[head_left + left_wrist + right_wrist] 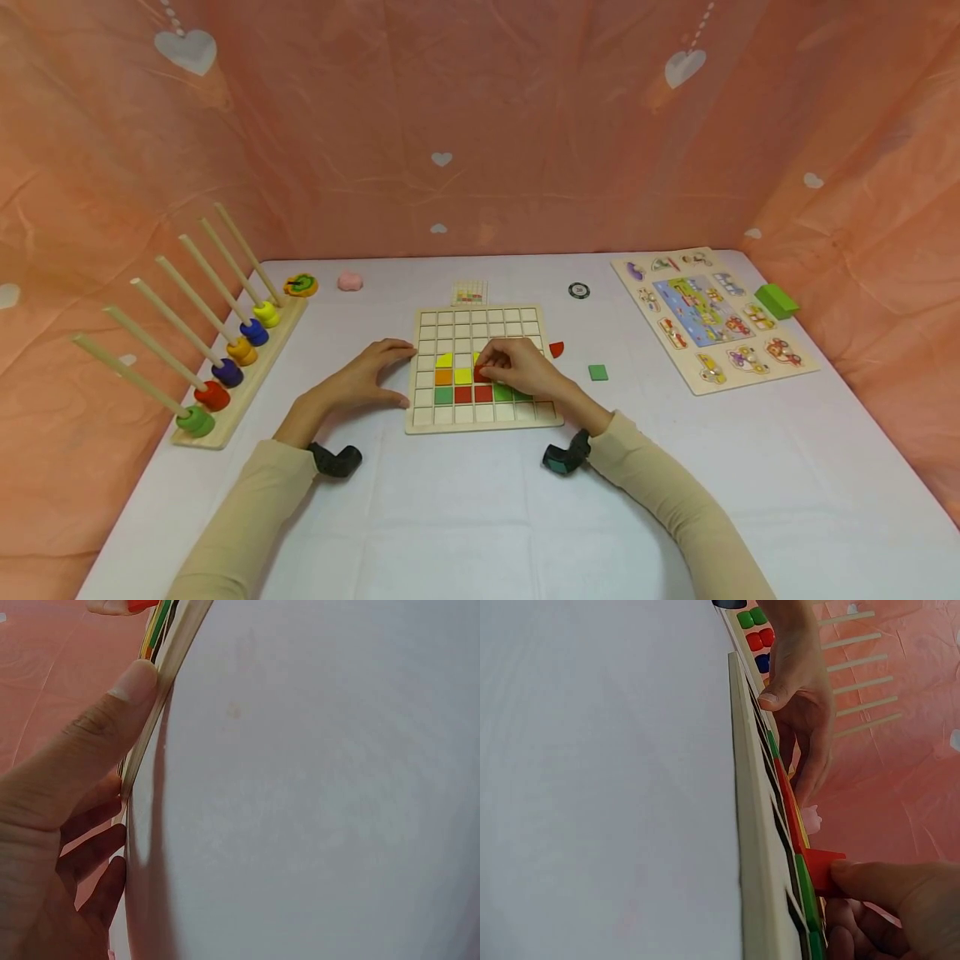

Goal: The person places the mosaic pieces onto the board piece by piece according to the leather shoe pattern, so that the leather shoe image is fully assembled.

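Note:
A square wooden grid board lies on the white table, with yellow, orange, green and red tiles in several cells. My right hand is over the board and pinches a red tile between thumb and fingers. In the right wrist view that tile stands tilted at the row of placed tiles; whether it sits in a cell is hidden by the fingers. My left hand touches the board's left edge, thumb and fingers spread apart along it. Behind the board lies a small pattern card.
A wooden peg stacker with coloured beads stands at left. Right of the board are a red quarter-round piece and a green square tile. Farther right lie a picture puzzle and a green block. A round chip is behind.

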`<state>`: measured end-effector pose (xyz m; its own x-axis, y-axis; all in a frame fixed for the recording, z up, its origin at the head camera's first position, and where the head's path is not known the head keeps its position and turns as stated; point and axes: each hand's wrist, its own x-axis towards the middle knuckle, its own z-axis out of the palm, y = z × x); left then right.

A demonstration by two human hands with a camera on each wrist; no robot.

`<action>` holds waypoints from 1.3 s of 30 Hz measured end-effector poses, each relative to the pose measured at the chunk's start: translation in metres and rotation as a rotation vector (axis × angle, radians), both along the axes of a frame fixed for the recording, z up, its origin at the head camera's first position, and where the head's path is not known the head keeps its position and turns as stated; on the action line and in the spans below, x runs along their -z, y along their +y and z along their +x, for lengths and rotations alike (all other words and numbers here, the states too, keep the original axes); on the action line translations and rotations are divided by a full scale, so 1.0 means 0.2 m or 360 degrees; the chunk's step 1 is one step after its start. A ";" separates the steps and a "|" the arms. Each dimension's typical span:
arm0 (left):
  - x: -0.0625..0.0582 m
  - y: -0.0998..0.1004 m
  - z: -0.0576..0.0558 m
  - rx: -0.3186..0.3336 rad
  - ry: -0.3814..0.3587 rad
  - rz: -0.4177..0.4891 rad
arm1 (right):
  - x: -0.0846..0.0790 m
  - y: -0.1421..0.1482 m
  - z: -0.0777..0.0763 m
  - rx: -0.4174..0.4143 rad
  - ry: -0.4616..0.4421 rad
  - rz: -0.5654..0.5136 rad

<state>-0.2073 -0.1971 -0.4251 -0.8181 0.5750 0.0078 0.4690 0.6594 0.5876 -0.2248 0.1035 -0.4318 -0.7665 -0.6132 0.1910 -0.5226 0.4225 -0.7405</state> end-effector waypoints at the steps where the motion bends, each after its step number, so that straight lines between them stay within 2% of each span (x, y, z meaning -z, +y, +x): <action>1: 0.00 0.00 0.00 -0.0001 0.0000 -0.0001 | 0.00 0.00 0.00 -0.0002 0.0001 -0.0002; 14: 0.01 -0.01 -0.01 0.0007 0.0007 -0.0006 | 0.00 0.00 0.00 -0.0013 0.0019 0.0021; 18: 0.01 -0.01 -0.01 -0.0001 -0.0002 -0.0008 | -0.03 0.03 -0.01 0.0025 -0.0029 -0.0004; 21: 0.01 0.00 -0.01 0.0000 -0.0003 -0.0016 | -0.06 0.08 -0.03 0.0124 -0.0067 -0.0019; 25: 0.01 0.00 -0.01 0.0000 -0.0007 -0.0028 | -0.09 0.20 -0.07 0.0301 -0.0048 -0.0014; 31: 0.00 0.00 -0.01 -0.0008 -0.0013 -0.0014 | -0.10 0.39 -0.14 0.0660 -0.0022 -0.0004; 34: 0.01 0.00 -0.01 -0.0006 0.0000 -0.0019 | -0.06 0.46 -0.17 0.0793 0.0029 0.0135; 36: 0.01 0.00 -0.01 -0.0004 0.0008 -0.0023 | -0.05 0.49 -0.18 0.0863 0.0122 0.0261; 39: 0.01 0.00 -0.01 -0.0003 0.0009 -0.0019 | -0.06 0.53 -0.18 0.0891 0.0268 0.0396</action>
<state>-0.2094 -0.1972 -0.4274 -0.8192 0.5735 0.0057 0.4711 0.6672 0.5770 -0.2612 0.2092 -0.4195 -0.9558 -0.1695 0.2401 -0.2731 0.8144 -0.5120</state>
